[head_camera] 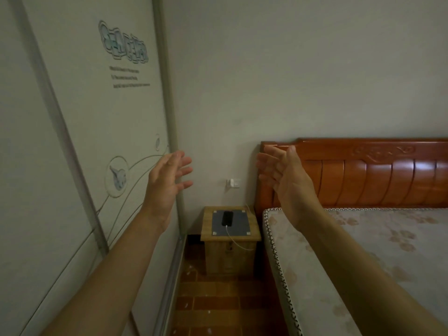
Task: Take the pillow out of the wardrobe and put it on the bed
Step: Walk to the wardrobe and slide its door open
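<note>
Head view: both hands raised between wardrobe [80, 117] and bed [363, 251].
Left hand [164, 183] and right hand [286, 180] spread wide, holding nothing.

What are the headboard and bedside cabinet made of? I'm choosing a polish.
Headboard: looks like reddish wood under glossy varnish; light streaks shine on its carved panels. Bedside cabinet: paler wood or wood-look laminate, matte, with visible grain; which one is unclear.

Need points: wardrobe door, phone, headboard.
wardrobe door [97, 112]: head view, on the flat printed panel below the logo.
phone [227, 218]: head view, on the middle of its dark body, lying on the nightstand.
headboard [375, 180]: head view, on the ribbed wooden panel above the mattress.
</note>
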Available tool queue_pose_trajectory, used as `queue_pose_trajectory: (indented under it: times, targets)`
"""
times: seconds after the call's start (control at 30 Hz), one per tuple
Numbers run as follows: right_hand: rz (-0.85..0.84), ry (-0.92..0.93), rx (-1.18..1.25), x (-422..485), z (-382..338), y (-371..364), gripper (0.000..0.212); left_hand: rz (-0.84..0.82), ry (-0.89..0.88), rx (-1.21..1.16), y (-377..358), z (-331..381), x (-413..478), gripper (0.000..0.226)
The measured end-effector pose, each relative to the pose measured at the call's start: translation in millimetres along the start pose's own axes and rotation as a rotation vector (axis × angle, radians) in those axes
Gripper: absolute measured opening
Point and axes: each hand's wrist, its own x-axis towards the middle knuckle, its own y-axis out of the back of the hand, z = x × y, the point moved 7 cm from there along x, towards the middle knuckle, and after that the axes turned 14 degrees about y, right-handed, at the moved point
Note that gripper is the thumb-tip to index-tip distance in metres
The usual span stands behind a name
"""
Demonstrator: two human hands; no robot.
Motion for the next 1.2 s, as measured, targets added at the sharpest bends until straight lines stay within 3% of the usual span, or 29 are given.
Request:
queue_pose_trajectory:
  times: [0.3,0.47,0.67,0.97,1.2]
  targets:
    - [-0.011,-0.026,0.025,97.1,82.8,-11.3,0.058,0.015,0.027,0.017,-1.9,-24.1,119.8,0.049]
    - [-0.066,-0.041,0.071,157.4,137.4,-10.3,0.059,0.078,0.036,0.028,-9.3,-41.8,182.8,0.035]
    - [-0.113,-0.032,0.152,243.8,193.4,9.9,0.074,0.180,0.030,0.047,-41.6,-52.8,262.4,0.036]
    - [-0.170,-0.063,0.224,360.7,250.0,15.8,0.058,0.297,0.012,0.107,-69.7,-50.4,357.3,0.039]
    - [-0.219,-0.079,0.266,411.6,300.3,-13.5,0.068,0.353,-0.008,0.138,-55.1,-48.4,417.6,0.037]
